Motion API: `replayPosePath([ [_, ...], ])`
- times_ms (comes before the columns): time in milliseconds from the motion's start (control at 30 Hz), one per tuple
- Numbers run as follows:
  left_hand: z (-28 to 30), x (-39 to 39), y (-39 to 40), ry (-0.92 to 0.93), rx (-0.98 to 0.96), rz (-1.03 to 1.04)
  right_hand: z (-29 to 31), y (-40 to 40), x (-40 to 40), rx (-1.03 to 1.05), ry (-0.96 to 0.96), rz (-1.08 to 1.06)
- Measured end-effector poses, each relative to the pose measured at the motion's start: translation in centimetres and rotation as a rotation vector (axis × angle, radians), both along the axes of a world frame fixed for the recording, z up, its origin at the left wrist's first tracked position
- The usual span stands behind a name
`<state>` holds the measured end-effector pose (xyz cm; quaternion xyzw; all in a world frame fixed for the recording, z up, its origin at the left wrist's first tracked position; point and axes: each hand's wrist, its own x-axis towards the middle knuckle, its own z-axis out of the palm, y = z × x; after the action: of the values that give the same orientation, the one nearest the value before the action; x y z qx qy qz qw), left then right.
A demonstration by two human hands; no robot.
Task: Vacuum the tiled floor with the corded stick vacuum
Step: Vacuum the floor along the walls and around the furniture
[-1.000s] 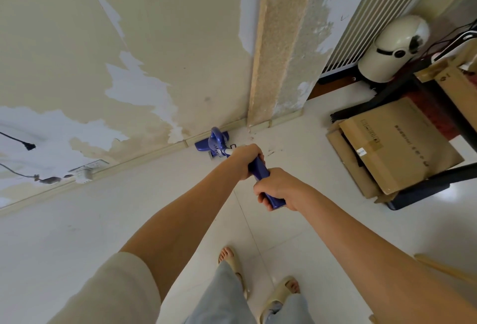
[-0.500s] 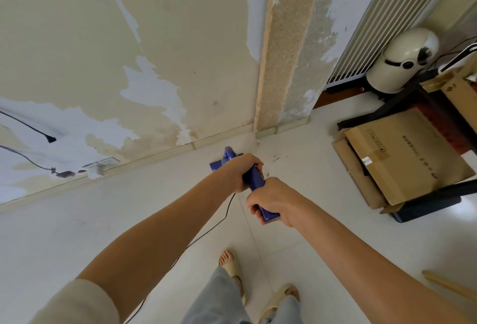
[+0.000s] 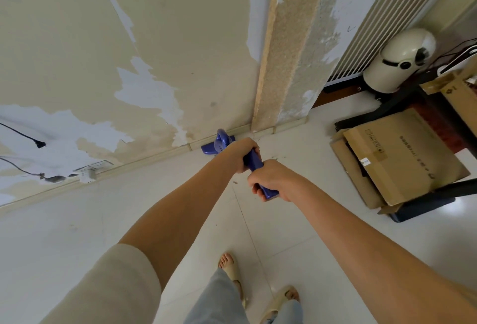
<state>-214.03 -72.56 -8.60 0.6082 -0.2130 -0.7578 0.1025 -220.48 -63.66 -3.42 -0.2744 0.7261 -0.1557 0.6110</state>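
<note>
- The right hand (image 3: 276,181) has its grip wrapped tightly round the near end of the blue vacuum handle (image 3: 254,162), fingers curled under it, the butt of the handle sticking out just past the fingers.
- The left hand (image 3: 238,154) has its grip closed round the same handle just ahead of the right, the two hands nearly touching, with a short stretch of blue showing between them.
- Both forearms reach forward from the bottom of the view; a pale sleeve (image 3: 111,290) covers the left upper arm.
- The stick vacuum runs from the hands away towards the wall, most of its shaft hidden behind the left hand.
- Its blue vacuum head (image 3: 216,144) sits on the tiled floor (image 3: 77,225) right at the skirting board (image 3: 144,161), beside the foot of a rough beige pillar (image 3: 286,47).
- A few dark specks of debris (image 3: 277,156) lie on the tiles near the hands.
- The wall (image 3: 167,34) above has peeling paint; low on its left a white socket strip (image 3: 87,174) hangs with dark cables.
- On the right, flattened cardboard boxes (image 3: 397,158) lie on the floor, partly under a dark frame (image 3: 418,205); behind them stand a round cream appliance (image 3: 397,63) and a white slatted panel (image 3: 387,21).
- Below the arms, two feet in beige sandals (image 3: 281,300) and pale trouser legs stand on the tiles.
</note>
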Motion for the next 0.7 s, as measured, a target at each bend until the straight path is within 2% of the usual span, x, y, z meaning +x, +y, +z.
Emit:
replayPosePath([
  [300,-1.1,0.8,1.3,0.061,0.049,0.035,0.5,1.3,0.2,0.053,-0.013,0.062],
  [700,-1.2,-1.2,0.0,0.009,0.001,-0.021,-0.6,0.2,-1.6,0.048,-0.006,0.043],
])
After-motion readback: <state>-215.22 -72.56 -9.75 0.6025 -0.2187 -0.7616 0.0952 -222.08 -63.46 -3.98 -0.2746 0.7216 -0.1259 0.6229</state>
